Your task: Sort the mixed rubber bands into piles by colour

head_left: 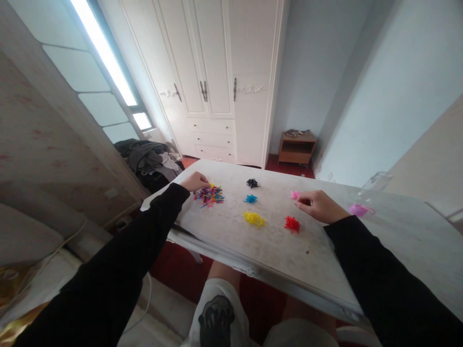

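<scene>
On the white table (224, 241) lies a mixed pile of small, thin, many-coloured pieces (210, 196). My left hand (196, 181) reaches its upper left edge with fingertips closed together; what they pinch is too small to tell. Sorted by colour, little heaps lie to the right: black (252, 183), blue (250, 198), yellow (254, 219) and red (292, 224). Beside the small pink heap (294, 194), my right hand (318, 206) has thumb and fingers pinched. Anything between those fingertips cannot be made out, and the hand partly hides the pink heap.
A clear glass or plastic container (374, 188) and a pink item with a loop (359, 209) lie at the table's right. Beyond the table are a white wardrobe (213, 62), a brown cabinet (296, 148) and piled dark clothes (144, 159).
</scene>
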